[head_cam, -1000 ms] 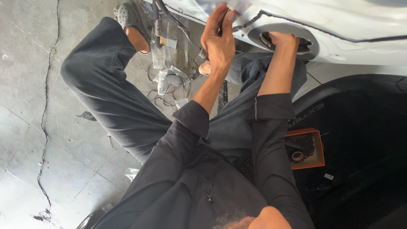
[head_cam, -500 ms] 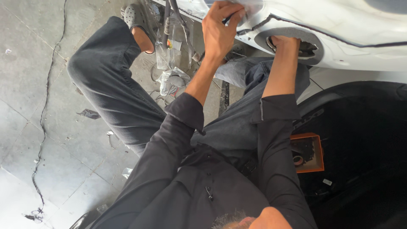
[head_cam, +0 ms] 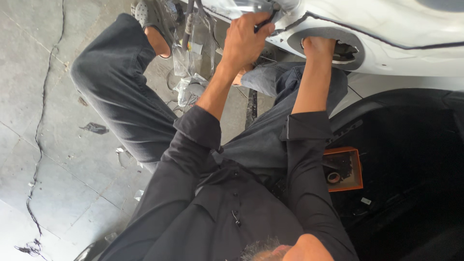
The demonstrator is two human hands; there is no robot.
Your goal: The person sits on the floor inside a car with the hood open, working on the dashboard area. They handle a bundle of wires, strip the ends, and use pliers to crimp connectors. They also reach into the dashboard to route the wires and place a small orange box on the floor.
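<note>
- Two hands up at the white car body panel, both raised from a seat on the floor.
- Left hand closed around a slim dark tool — tip set against the panel edge, likely for control.
- Right hand reaches into the round recess; fingers hidden, grip cannot be told — seemingly steadying from inside.
- Orange tray of small parts lies by the right elbow, on dark matting.
- Cracked concrete floor to the left; clear plastic wrapping near the foot.

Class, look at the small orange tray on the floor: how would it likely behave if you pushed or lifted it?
The orange tray looks shallow and flat-bottomed, so it would probably slide, not tip. Loose small parts inside might shift or rattle. It is likely light.
</note>
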